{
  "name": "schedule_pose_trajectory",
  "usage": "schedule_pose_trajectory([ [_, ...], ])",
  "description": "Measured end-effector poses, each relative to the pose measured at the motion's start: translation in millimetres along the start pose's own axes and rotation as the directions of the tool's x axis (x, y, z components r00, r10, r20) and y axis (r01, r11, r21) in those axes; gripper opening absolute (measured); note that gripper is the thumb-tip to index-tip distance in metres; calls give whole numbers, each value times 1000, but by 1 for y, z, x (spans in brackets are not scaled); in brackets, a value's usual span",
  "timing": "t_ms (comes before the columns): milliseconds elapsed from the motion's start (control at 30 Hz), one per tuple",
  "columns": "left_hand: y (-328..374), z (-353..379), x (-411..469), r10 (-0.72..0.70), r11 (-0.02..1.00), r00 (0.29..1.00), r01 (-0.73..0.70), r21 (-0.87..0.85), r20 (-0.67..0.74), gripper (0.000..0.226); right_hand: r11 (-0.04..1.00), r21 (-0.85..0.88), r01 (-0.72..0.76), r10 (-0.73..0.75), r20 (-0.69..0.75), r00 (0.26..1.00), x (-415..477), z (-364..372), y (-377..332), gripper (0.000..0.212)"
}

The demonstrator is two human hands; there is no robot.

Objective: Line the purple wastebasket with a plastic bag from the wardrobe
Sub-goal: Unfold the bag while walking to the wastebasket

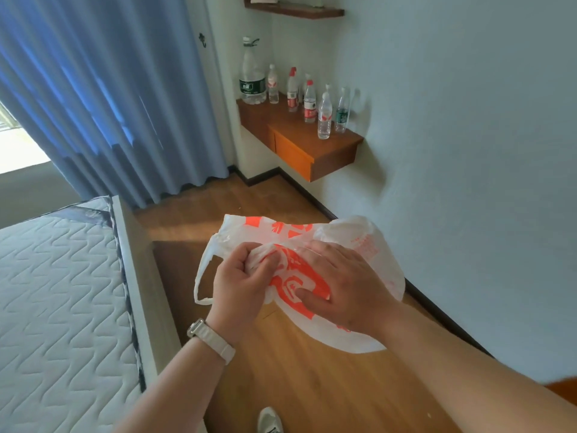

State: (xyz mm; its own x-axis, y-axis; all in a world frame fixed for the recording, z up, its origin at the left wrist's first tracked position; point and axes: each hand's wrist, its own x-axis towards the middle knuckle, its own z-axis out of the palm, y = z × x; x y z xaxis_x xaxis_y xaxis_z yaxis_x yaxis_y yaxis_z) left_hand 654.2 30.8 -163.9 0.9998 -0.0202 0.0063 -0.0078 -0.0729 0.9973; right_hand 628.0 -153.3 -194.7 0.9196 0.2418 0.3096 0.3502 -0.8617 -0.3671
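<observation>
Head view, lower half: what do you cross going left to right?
Mattress → bed frame edge → left hand gripping the plastic bag → right hand on the bag → wall.

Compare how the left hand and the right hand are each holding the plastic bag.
The left hand is curled into a fist, bunching the plastic bag near its loop handle; the right hand lies more open, fingers spread over the printed side with the thumb pressing in. The left wrist wears a pale watch band; the right wrist is bare. Both hands grip the same white bag with orange print, held above the wooden floor.
</observation>
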Motion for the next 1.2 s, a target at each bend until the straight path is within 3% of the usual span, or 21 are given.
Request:
schedule_pose_trajectory([
  [200,2,-54,88,23,999,999,-24,-27,-34,15,999,-37,39,-39,-4,999,102,26,-19,57],
  [600,-3,-142,166,39,999,971,-45,-21,-238,8,981,106,165,-170,42,985,226,96,-58,56],
  [900,-23,-174,240,2,1000,932,6,19,-363,5,947,228,225,-251,92,964,316,149,-46,56],
  [1200,-2,-158,387,48,991,911,7,130,-410,5,941,275,197,-223,67,972,453,166,19,55],
])
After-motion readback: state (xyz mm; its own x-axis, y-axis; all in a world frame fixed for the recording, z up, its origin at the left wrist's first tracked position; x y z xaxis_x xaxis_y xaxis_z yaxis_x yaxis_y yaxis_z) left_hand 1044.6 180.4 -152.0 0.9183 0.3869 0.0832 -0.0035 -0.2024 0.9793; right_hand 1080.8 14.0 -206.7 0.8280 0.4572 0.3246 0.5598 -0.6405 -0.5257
